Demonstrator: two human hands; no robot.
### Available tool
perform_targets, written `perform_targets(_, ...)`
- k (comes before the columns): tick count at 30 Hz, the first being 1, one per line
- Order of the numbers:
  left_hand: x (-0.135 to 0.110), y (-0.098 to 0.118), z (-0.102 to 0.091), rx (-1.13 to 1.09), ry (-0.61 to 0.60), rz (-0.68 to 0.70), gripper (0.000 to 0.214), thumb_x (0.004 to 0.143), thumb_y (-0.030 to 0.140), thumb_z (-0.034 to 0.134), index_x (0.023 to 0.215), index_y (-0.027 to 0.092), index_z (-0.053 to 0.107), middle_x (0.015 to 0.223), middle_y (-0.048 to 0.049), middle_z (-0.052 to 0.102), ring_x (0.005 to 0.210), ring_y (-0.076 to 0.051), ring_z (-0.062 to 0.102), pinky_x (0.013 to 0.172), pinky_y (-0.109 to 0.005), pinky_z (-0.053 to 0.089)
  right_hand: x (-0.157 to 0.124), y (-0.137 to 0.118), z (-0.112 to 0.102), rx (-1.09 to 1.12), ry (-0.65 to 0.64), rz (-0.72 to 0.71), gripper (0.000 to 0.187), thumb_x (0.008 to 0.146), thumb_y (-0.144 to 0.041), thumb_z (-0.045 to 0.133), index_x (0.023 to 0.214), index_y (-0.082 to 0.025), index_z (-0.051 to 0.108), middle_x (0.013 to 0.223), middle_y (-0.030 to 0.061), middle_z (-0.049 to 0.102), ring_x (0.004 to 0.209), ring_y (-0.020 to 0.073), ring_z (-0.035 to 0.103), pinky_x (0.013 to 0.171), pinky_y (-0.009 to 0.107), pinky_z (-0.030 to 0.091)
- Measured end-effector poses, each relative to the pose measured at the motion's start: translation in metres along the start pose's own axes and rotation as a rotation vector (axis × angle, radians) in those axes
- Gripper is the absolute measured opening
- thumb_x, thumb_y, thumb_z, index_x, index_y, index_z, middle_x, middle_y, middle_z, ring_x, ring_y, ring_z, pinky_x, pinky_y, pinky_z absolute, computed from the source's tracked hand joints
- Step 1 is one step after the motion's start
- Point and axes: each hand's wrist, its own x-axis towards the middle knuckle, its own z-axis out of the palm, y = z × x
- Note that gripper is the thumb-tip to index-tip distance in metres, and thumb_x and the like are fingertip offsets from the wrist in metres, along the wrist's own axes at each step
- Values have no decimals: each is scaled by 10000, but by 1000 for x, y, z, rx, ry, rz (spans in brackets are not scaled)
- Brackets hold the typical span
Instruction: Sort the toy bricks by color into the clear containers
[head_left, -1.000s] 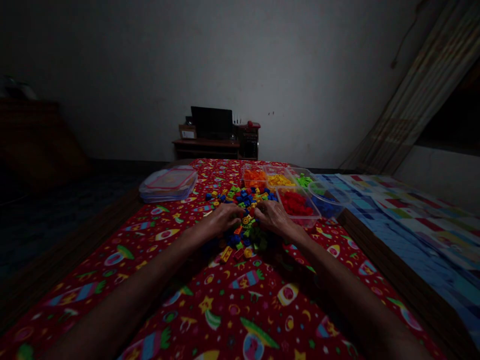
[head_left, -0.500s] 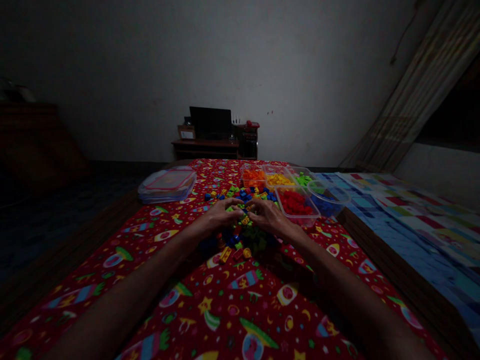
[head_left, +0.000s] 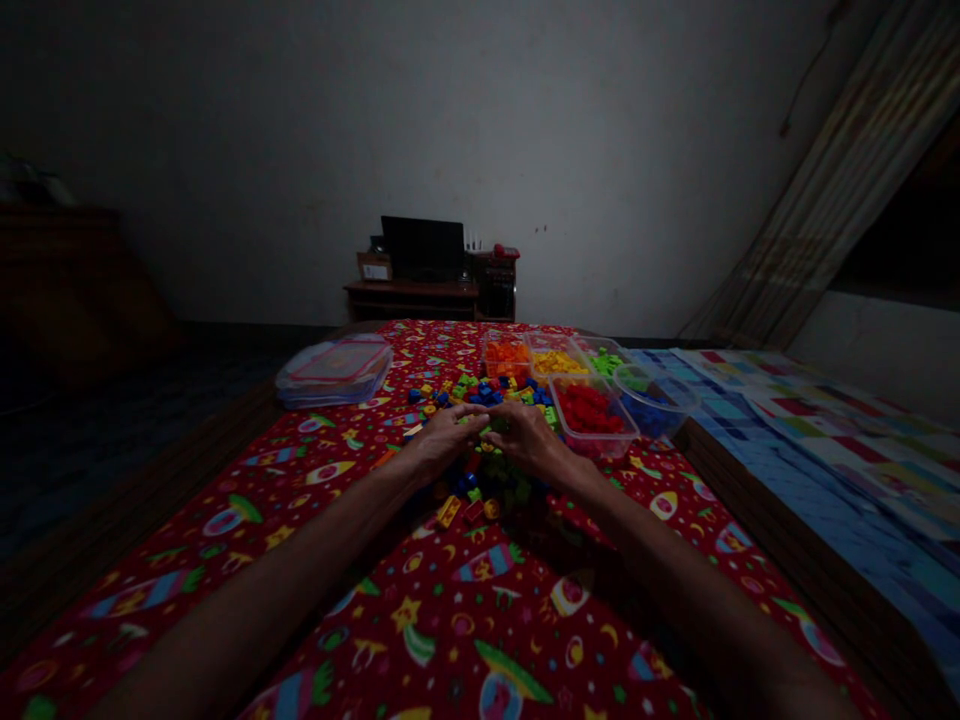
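Note:
My left hand point(head_left: 448, 436) and my right hand point(head_left: 527, 436) meet over a loose pile of toy building bricks point(head_left: 484, 392) in blue, green, yellow, red and orange. The fingers of both curl inward, and their tips nearly touch. A bit of green shows by the left fingers, but I cannot make out whether it is held or lies behind. What the right fingertips pinch, if anything, is too dark and small to name. Close to me, a yellow brick point(head_left: 448, 513) and a red brick point(head_left: 475, 512) lie at the pile's near edge.
Clear containers stand at the right: orange bricks point(head_left: 507, 354), yellow bricks point(head_left: 559, 362), green bricks point(head_left: 606, 362), red bricks point(head_left: 591, 408) and blue bricks point(head_left: 651, 410). Stacked lids point(head_left: 335, 372) lie at the left on the red patterned cloth point(head_left: 420, 620). A bed point(head_left: 810, 450) adjoins the right side.
My hands have drawn closer together, the fingertips now almost meeting above the pile. The containers and lids stay where they were.

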Motion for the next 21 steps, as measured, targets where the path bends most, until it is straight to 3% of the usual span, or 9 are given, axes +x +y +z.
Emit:
perform_targets(3,-2,4,5,-86,34,-49,381,751,467,673,926,139,588,703,9,571,609,-85,530,545,-179,413,1,1,-7,43,7,43,228,771,-118,581,963,-137,703,862,61,706,766,153,623,694,229,431)
perform_targets(6,-5,14,7,-249,79,-79,376,880,486,498,942,120,559,755,-50,591,683,-121,585,655,-228,493,2,1,-15,76,32,44,216,793,-140,546,953,-139,693,803,39,699,708,135,616,655,211,423)
perform_targets(9,-10,23,8,-295,51,-84,482,886,547,434,1054,108,540,931,-133,630,839,-181,633,763,-284,521,-1,0,-15,54,15,6,251,795,-142,541,1016,-160,659,854,40,702,726,133,617,667,211,424)
perform_targets(12,-14,24,10,-228,-28,-87,610,869,620,385,1226,137,487,1035,-138,644,928,-216,643,771,-309,525,-6,-2,-6,33,-67,-108,340,798,-117,526,1121,-189,605,979,54,694,845,151,620,740,233,428)
perform_targets(16,-13,18,16,-155,-57,-84,605,878,608,366,1322,203,424,1104,-123,650,982,-242,640,807,-346,523,-8,-4,1,7,-83,-165,257,804,-95,493,1006,-153,641,950,77,682,829,149,606,746,233,423)
perform_targets(18,-9,19,15,-129,20,-34,565,883,575,387,1314,212,424,1202,-129,603,1009,-236,631,857,-352,511,-6,-2,-2,5,-70,-128,234,796,-96,504,967,-149,654,881,58,682,743,128,593,692,212,419)
perform_targets(21,-2,26,3,4,171,213,497,881,514,432,1277,215,445,1347,-117,479,1094,-208,586,952,-351,465,-1,9,-19,-17,-9,-10,224,770,-110,535,941,-153,674,769,22,673,657,106,577,623,191,409)
